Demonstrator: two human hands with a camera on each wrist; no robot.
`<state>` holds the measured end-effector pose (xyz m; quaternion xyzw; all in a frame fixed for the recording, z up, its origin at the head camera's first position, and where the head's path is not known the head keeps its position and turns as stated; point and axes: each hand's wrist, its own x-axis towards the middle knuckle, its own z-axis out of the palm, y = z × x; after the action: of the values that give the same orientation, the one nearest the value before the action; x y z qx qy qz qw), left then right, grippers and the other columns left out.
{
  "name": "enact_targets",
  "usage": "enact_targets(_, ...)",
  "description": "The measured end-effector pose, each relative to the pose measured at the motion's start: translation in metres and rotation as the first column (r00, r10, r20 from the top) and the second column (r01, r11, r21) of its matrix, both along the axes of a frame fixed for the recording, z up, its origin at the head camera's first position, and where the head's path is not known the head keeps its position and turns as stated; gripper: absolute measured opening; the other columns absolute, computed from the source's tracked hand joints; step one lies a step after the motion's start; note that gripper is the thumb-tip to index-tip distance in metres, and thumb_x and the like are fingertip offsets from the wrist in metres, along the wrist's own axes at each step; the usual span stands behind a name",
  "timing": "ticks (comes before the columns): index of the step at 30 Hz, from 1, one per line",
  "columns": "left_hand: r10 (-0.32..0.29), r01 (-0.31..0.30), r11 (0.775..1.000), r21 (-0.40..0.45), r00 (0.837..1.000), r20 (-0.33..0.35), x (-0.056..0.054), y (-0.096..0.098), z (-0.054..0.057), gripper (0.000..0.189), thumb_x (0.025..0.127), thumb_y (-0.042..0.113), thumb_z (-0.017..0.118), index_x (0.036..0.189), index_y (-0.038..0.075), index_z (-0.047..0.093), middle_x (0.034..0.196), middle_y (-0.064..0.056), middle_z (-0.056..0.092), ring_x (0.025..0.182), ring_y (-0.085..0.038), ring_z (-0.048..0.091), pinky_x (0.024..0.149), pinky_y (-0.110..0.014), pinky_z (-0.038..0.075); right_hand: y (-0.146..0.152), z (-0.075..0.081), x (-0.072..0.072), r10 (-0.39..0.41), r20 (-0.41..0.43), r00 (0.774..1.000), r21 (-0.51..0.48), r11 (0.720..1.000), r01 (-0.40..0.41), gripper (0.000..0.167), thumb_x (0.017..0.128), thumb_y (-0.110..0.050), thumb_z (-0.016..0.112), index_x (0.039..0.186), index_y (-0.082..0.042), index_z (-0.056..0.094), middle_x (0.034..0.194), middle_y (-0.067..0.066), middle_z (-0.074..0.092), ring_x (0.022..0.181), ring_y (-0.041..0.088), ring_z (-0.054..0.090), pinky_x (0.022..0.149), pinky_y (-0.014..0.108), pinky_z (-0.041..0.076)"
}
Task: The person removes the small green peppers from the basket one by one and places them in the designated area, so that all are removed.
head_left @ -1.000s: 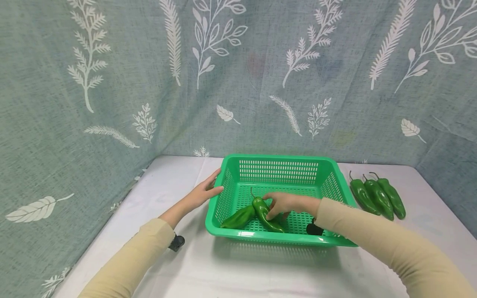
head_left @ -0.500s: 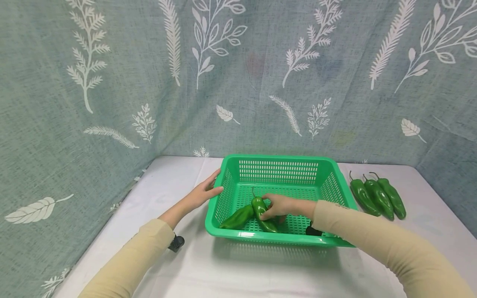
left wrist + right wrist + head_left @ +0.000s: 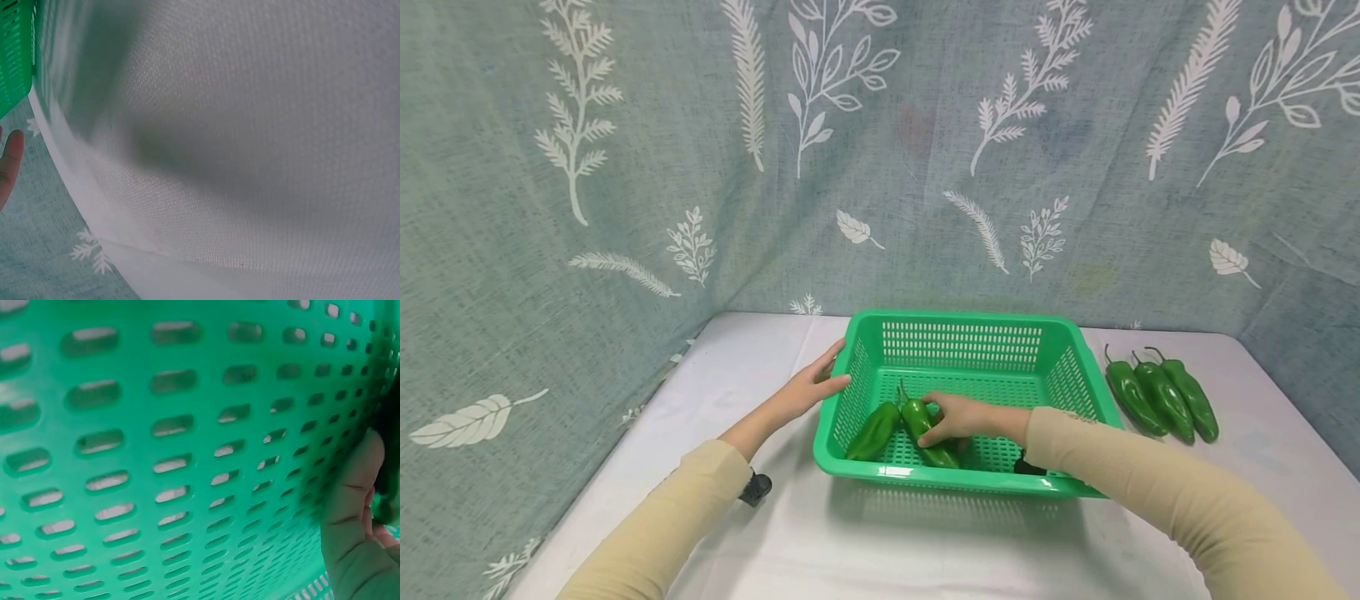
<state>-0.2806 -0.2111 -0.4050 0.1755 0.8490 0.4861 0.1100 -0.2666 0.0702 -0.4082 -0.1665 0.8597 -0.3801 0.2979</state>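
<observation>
"Progress?"

"Partway, seemingly: two peppers [image 3: 874,433] lie in the basket [image 3: 925,477], near the table's [image 3: 925,550] far edge; three peppers [image 3: 1163,402] lie outside, towards its far right corner."

"Holding anything?"

"Right hand [image 3: 958,417] grips one pepper [image 3: 916,418] inside; left hand [image 3: 807,389], fingers outstretched, touches the basket's left rim."

Left hand [image 3: 9,167] at edge, green basket [image 3: 14,62] above, shadowed white cloth [image 3: 269,112], leaf-printed fabric [image 3: 47,219]

On my remote feeds I can't see the part of the green pepper [image 3: 915,417] under the right grip [image 3: 957,417], and the left wrist view cuts the left grip [image 3: 10,165] and green basket [image 3: 15,62] off at its edge.
</observation>
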Motion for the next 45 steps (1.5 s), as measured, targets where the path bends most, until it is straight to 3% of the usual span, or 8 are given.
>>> enact_targets(11,-0.029,0.029,0.999,0.029,1.000,0.005,0.000,0.001,0.002,0.074,0.093,0.041,0.049,0.149,0.022,0.006,0.150,-0.015,0.022,0.136,-0.033,0.023,0.106,-0.055,0.023,0.006,0.004,-0.004,0.029,-0.015,0.999,-0.006,1.000,-0.029,0.078,0.079,-0.018,0.072,0.142,-0.004,0.028,0.097,0.012,0.057,0.065,0.020,0.059,0.053,0.033,0.052)
enact_targets(16,-0.011,0.011,1.000,0.013,1.000,0.010,0.000,0.001,0.002,0.074,0.093,0.042,0.050,0.149,0.023,0.006,0.150,-0.015,0.021,0.137,-0.033,0.023,0.106,-0.055,0.023,0.011,0.012,-0.007,0.008,-0.014,1.000,-0.012,1.000,-0.008,0.078,0.080,-0.019,0.072,0.143,-0.008,0.028,0.110,0.016,0.053,0.076,0.021,0.059,0.057,0.035,0.053)
enact_targets(20,-0.007,0.007,1.000,0.007,1.000,0.010,0.000,0.000,0.002,0.074,0.093,0.042,0.049,0.149,0.022,0.006,0.150,-0.015,0.021,0.137,-0.033,0.023,0.106,-0.056,0.022,0.017,0.020,-0.010,-0.018,-0.004,1.000,-0.034,0.999,0.018,0.076,0.081,-0.019,0.071,0.143,-0.010,0.028,0.115,0.018,0.050,0.087,0.021,0.058,0.060,0.036,0.054)
enact_targets(30,-0.007,0.006,1.000,0.012,1.000,0.015,0.002,0.001,0.004,0.073,0.093,0.041,0.049,0.149,0.025,0.006,0.150,-0.015,0.021,0.136,-0.033,0.023,0.105,-0.056,0.024,0.035,0.039,-0.013,-0.041,-0.060,0.997,-0.067,0.997,0.037,0.076,0.080,-0.022,0.072,0.142,-0.009,0.030,0.103,0.015,0.056,0.076,0.020,0.060,0.060,0.038,0.054)
enact_targets(39,-0.010,0.009,1.000,0.022,1.000,0.014,0.001,0.001,0.002,0.071,0.093,0.040,0.049,0.149,0.026,0.006,0.150,-0.015,0.021,0.136,-0.034,0.023,0.105,-0.057,0.024,0.046,0.065,-0.007,-0.043,-0.072,0.996,-0.101,0.994,0.036,0.076,0.081,-0.024,0.071,0.143,-0.010,0.030,0.106,0.017,0.055,0.072,0.020,0.061,0.066,0.045,0.054)
enact_targets(41,-0.008,0.008,1.000,0.020,1.000,0.019,0.001,0.001,0.002,0.071,0.094,0.039,0.049,0.149,0.026,0.006,0.151,-0.014,0.020,0.137,-0.033,0.022,0.105,-0.056,0.024,0.048,0.069,-0.007,-0.045,-0.086,0.995,-0.101,0.994,0.036,0.076,0.081,-0.024,0.071,0.143,-0.010,0.030,0.107,0.017,0.054,0.072,0.019,0.061,0.065,0.042,0.054)
enact_targets(45,-0.008,0.007,1.000,0.020,1.000,0.030,0.005,0.002,0.009,0.070,0.095,0.033,0.048,0.149,0.022,0.006,0.151,-0.015,0.018,0.137,-0.034,0.020,0.106,-0.056,0.023,0.054,0.080,-0.003,-0.056,-0.101,0.993,-0.116,0.992,0.044,0.076,0.081,-0.025,0.070,0.143,-0.011,0.029,0.110,0.018,0.053,0.072,0.019,0.060,0.064,0.040,0.054)
